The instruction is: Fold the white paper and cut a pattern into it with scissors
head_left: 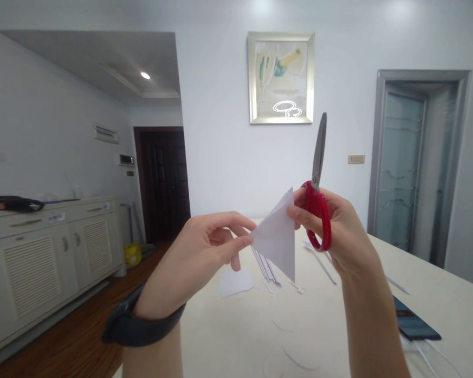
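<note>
left hand (203,247): grip pinches side corner of white paper triangle (279,239) | right hand (345,226): grip pinches its upper edge, also carries red-handled scissors (316,181), blades together, tips up | triangle: raised between both hands, above worktop (228,336) | on worktop: paper piece (235,283), phone (415,320)

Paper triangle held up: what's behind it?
Behind the paper triangle show white wall, pale table and thin white sticks, partly covered; what the paper hides can't be seen.
</note>
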Demonstrator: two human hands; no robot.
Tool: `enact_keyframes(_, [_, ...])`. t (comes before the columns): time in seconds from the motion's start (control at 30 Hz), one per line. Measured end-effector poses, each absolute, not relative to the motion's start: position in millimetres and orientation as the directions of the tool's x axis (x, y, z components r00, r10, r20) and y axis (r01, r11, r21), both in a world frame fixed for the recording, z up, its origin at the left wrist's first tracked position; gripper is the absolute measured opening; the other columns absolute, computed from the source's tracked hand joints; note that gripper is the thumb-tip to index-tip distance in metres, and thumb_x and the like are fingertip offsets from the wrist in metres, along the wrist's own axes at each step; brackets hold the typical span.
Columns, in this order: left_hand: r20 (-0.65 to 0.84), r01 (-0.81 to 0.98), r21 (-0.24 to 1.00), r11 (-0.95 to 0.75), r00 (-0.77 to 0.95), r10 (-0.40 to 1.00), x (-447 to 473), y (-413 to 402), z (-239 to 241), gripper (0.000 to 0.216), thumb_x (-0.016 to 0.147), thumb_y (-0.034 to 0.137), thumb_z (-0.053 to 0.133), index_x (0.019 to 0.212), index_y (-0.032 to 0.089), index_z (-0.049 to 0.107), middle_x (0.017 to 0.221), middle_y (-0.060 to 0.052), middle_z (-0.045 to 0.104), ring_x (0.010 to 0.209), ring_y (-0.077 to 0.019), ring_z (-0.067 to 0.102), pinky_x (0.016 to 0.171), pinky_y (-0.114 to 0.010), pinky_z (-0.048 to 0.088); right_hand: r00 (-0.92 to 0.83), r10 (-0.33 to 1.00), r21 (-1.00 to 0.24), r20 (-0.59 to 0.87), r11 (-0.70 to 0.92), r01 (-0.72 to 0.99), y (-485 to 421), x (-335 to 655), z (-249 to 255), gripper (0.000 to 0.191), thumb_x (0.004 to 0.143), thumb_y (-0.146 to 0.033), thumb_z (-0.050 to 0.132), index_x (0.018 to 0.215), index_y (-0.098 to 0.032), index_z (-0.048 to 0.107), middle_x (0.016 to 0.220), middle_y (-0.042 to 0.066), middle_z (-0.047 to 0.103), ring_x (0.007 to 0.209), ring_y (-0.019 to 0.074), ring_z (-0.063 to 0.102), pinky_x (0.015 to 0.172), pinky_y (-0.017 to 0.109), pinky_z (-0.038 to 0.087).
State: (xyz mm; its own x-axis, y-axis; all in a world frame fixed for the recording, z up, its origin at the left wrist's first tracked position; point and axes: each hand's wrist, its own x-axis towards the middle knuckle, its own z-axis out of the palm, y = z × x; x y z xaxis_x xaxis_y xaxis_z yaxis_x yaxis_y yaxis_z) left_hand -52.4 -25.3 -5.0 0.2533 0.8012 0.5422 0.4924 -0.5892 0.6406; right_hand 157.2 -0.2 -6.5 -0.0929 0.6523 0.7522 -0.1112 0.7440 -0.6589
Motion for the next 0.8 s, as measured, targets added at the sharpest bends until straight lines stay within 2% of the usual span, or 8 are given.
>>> enact_keyframes(0.27, [0.537,0.46,0.659,-0.596,0.268,0.8,-54.3,-25.9,-4.2,0.014,0.084,0.036,0.061,0.093,0.027,0.068,0.056,0.006,0.058,0.051,-0.0106,0.056,0.053,-0.022,0.041,-0.034,0.648,-0.647,0.761,0.754,-0.113,-1.3,151.1,-6.6,0.012,0.077,-0.019,0.071,0.072,-0.019,0.06,0.066,-0.004,0.052,0.058,0.0087,0.048,0.051,0.018,0.042])
enact_keyframes(0.5, [0.519,0.511,0.626,-0.589,0.29,0.804,-54.2,-24.9,-4.2,0.016,0.084,0.036,0.059,0.093,0.026,0.068,0.059,0.003,0.06,0.052,-0.0124,0.057,0.052,-0.024,0.04,-0.064,0.653,-0.656,0.754,0.749,-0.092,-1.2,156.9,-5.1,0.009,0.075,-0.02,0.072,0.08,-0.022,0.065,0.078,-0.002,0.06,0.062,0.0106,0.054,0.055,0.02,0.047])
enact_keyframes(0.63, [0.525,0.507,0.619,-0.6,0.301,0.796,-53.7,-24.1,-4.0,0.016,0.084,0.035,0.06,0.093,0.025,0.069,0.06,0.002,0.061,0.052,-0.0127,0.058,0.053,-0.024,0.043,-0.019,0.668,-0.667,0.744,0.742,-0.069,-1.8,156.7,-3.3,0.011,0.073,-0.024,0.074,0.075,-0.02,0.064,0.074,-0.001,0.059,0.06,0.0113,0.052,0.053,0.022,0.047])
enact_keyframes(0.8, [0.52,0.495,0.625,-0.604,0.313,0.795,-54.5,-23.9,-2.2,0.016,0.084,0.037,0.061,0.093,0.026,0.068,0.066,0.002,0.064,0.052,-0.0108,0.058,0.054,-0.022,0.044,-0.008,0.652,-0.65,0.758,0.754,-0.096,-2.5,152.9,-4.1,0.01,0.075,-0.021,0.072,0.072,-0.019,0.062,0.069,-0.002,0.057,0.059,0.0105,0.052,0.053,0.02,0.046])
